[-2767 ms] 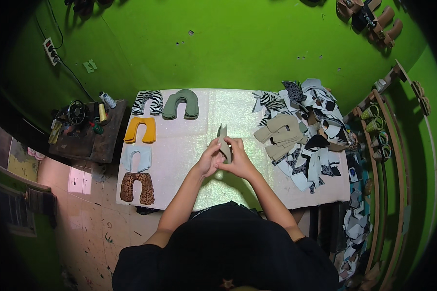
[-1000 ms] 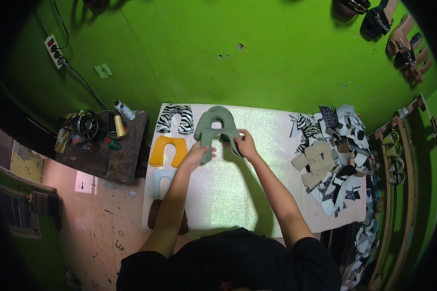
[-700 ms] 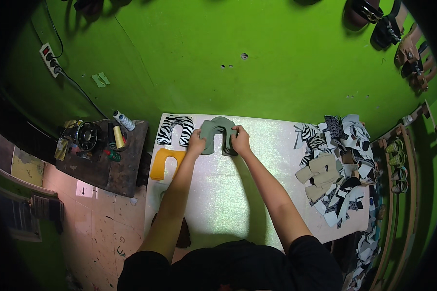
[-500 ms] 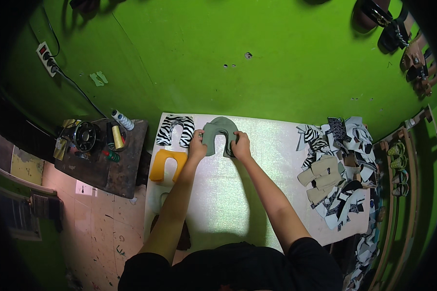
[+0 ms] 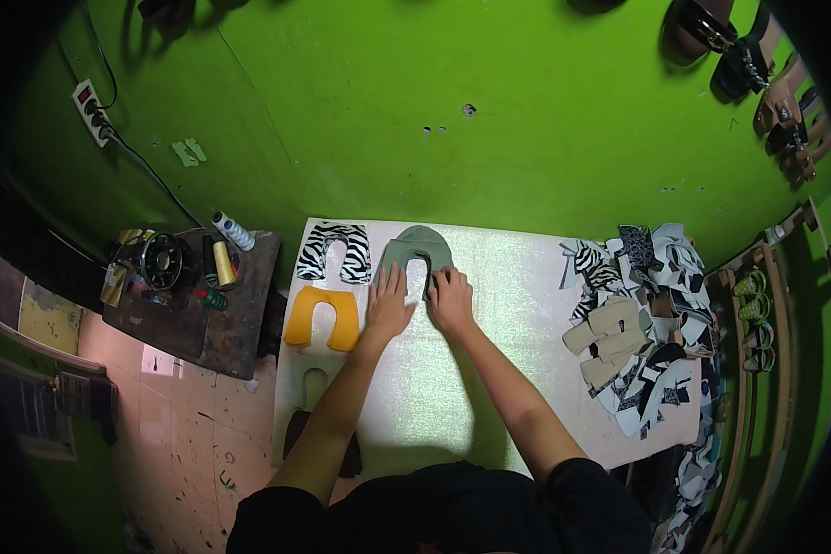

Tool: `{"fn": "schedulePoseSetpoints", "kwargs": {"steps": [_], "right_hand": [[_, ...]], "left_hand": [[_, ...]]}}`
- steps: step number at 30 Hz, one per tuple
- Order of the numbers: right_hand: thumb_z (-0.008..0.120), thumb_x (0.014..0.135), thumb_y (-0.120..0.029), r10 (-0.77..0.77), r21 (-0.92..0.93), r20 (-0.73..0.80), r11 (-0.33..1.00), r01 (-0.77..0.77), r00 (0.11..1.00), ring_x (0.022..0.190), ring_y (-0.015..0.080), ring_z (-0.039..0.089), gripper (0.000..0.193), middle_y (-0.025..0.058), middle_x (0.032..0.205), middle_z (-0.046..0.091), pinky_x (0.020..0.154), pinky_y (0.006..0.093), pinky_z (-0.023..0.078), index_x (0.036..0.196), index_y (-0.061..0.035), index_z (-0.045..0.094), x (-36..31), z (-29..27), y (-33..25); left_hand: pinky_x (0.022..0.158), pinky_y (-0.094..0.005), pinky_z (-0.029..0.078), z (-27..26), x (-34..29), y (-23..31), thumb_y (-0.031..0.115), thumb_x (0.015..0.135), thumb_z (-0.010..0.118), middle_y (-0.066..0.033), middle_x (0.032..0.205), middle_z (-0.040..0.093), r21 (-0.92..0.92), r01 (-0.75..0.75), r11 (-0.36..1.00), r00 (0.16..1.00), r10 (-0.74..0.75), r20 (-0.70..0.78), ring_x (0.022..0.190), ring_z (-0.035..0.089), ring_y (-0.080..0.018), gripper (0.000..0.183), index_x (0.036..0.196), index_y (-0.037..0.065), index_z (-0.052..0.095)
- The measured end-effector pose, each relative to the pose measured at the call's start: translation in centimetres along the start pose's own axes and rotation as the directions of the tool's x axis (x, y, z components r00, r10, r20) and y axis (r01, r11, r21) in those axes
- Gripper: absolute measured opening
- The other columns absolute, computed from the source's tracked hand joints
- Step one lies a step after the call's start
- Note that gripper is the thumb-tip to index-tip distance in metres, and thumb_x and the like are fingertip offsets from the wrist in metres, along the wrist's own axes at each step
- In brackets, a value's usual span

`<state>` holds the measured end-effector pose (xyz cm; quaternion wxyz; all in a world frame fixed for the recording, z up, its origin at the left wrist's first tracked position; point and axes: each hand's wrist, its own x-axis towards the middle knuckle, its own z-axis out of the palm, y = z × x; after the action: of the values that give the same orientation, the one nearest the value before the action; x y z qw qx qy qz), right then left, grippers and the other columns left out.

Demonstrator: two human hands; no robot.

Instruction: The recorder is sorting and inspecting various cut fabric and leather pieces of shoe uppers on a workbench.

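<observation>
From the right hand (image 5: 451,298), bare table (image 5: 517,305) leaves passage at 2 to 4 o'clock; scraps (image 5: 622,342) block beyond at 3, green stack (image 5: 416,238) at 11, left hand (image 5: 390,305) at 9.

Forearms (image 5: 519,406) extended, left grip (image 5: 389,307) flat, right grip (image 5: 451,302) bent

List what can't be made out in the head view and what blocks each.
Head view: parts of the legs of the green U-shaped stack, covered by the left grip and right grip.
Head view: that stack's piece count; its layers are too small to tell apart.
Head view: the middle of the dark brown piece, hidden by the left forearm.
Head view: some upper-right sandals, cut off by the top edge or dark rim.
</observation>
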<state>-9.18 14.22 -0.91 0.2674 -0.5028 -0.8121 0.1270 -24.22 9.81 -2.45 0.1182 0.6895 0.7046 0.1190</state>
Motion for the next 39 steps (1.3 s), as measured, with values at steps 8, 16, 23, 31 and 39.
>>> {"fn": "schedulePoseSetpoints", "kwargs": {"steps": [8,16,23,31,39], "right_hand": [[0.061,0.07,-0.038,-0.153,0.042,0.169,0.988,0.148,0.974,0.13,0.0377,0.019,0.077,0.0175,0.14,0.022,0.102,0.058,0.013,0.135,-0.0133,0.029,-6.0,-2.6,1.3],[0.061,0.068,-0.026,0.094,-0.041,0.054,0.995,-0.092,0.994,0.124,0.0391,0.023,0.062,0.0225,0.131,0.028,0.102,0.0559,0.012,0.124,-0.0065,0.041,-14.0,-6.9,4.9],[0.063,0.068,-0.017,0.324,-0.119,-0.132,0.933,-0.339,0.937,0.119,0.0384,0.025,0.059,0.0219,0.129,0.027,0.101,0.0499,0.015,0.121,-0.0037,0.041,-19.7,-12.7,10.6],[0.065,0.068,-0.017,0.465,-0.132,-0.265,0.85,-0.509,0.845,0.119,0.0362,0.024,0.058,0.0197,0.128,0.028,0.101,0.0474,0.016,0.12,-0.0045,0.042,-23.9,-19.0,17.2],[0.065,0.067,-0.018,0.524,-0.11,-0.228,0.824,-0.556,0.821,0.118,0.0337,0.027,0.059,0.0154,0.125,0.031,0.099,0.0462,0.019,0.121,-0.0072,0.044,-26.0,-22.6,21.3]], "left_hand": [[0.104,-0.0557,0.004,-1.8,-1.1,1.4,0.035,0.076,0.062,-0.0133,0.147,-0.002,0.025,0.067,0.997,0.99,-0.07,0.12,0.135,-0.003,-0.0328,0.087,0.14,0.008,0.01],[0.101,-0.0613,0.004,-0.3,-5.9,9.1,0.023,0.076,0.062,-0.0149,0.146,0.0,-0.114,0.015,0.993,0.999,-0.019,-0.028,0.134,-0.003,-0.0352,0.072,0.136,0.01,0.025],[0.103,-0.059,0.005,2.9,-10.2,19.5,0.023,0.077,0.06,-0.0181,0.145,0.002,-0.196,-0.163,0.967,0.982,0.178,0.063,0.134,-0.002,-0.0371,0.06,0.13,0.01,0.035],[0.103,-0.0563,0.007,5.7,-11.1,28.8,0.023,0.078,0.06,-0.0195,0.143,0.006,-0.273,-0.257,0.927,0.941,0.305,0.149,0.133,-0.002,-0.0368,0.052,0.125,0.01,0.041],[0.1,-0.05,0.024,8.9,-6.9,36.1,0.019,0.074,0.06,-0.0147,0.131,0.037,-0.283,-0.389,0.876,0.903,0.423,0.068,0.126,0.027,-0.0331,0.039,0.113,0.014,0.054]]}}
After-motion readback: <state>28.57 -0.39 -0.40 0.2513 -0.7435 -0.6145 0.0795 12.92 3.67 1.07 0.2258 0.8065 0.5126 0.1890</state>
